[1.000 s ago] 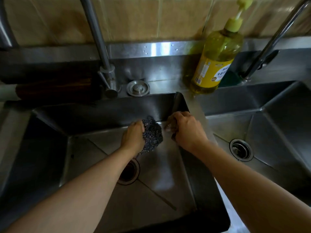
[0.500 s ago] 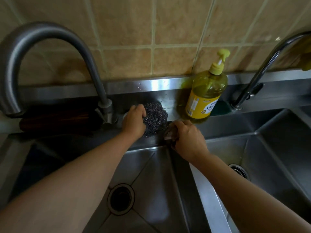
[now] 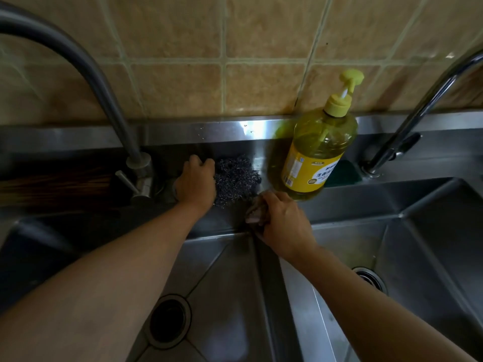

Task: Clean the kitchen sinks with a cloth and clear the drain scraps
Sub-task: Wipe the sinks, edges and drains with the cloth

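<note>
A: Where are the 2 hands?

B: Both are up on the back ledge of the steel worktop, behind the sinks. The left hand has its fingers curled round a dark wire scourer and presses it on the ledge, just right of the left tap.

A: And the right hand?

B: The right hand sits at the head of the divider between the 2 basins, fingers curled round something small and pale. It is too blurred to tell what it is.

A: How tight is it around the scourer?

B: Fairly tight. The soap bottle stands just beside the scourer on its right, near the right hand's knuckles. The wall tiles rise straight behind the ledge, so the ledge is a narrow strip. A green sponge lies behind the bottle, between it and the right tap.

A: Any open room?

B: Below the hands. The left sink opens under both forearms, with its drain near the lower edge, under the left forearm. The right sink lies right of the divider, and its drain shows partly behind the right forearm.

A: What is at the far left?

B: A dark brown thing lies along the ledge left of the tap; I cannot tell what it is.
</note>
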Tool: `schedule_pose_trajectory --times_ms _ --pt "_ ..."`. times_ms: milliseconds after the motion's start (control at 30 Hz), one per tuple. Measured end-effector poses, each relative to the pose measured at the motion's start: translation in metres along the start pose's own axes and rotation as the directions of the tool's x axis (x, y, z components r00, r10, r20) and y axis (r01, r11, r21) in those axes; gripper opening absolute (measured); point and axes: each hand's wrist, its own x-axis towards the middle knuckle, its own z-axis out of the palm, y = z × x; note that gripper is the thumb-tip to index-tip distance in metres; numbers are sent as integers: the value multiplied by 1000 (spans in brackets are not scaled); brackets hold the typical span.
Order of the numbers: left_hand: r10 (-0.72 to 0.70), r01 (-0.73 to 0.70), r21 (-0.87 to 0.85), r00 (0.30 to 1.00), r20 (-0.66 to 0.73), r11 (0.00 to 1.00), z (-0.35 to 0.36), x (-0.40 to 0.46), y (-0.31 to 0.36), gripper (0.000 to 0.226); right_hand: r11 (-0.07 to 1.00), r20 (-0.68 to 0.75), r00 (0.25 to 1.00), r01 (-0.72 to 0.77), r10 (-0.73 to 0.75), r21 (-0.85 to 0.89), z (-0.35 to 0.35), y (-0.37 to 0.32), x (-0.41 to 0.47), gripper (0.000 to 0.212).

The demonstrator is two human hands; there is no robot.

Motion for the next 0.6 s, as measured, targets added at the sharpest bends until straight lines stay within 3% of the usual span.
schedule_pose_trajectory --times_ms 133,233,300,467,600 --pt "234 -224 106 969 -83 969 -8 -15 5 28 1000 14 1000 12 -12 1 -3 3 -1 53" --pt "375 -416 257 907 193 872 -13 -23 10 57 1000 31 999 18 -17 -4 -7 5 -2 50" --pt "340 -426 348 897 283 835 -10 -22 10 62 1000 24 1000 19 -19 -6 -8 6 -2 50" --pt "293 -363 384 928 228 849 -2 -10 15 45 1000 6 1000 0 0 -12 -7 10 -4 50" --pt "284 -365 354 922 262 861 6 -10 11 51 999 -4 999 -37 37 -16 -5 11 -9 45"
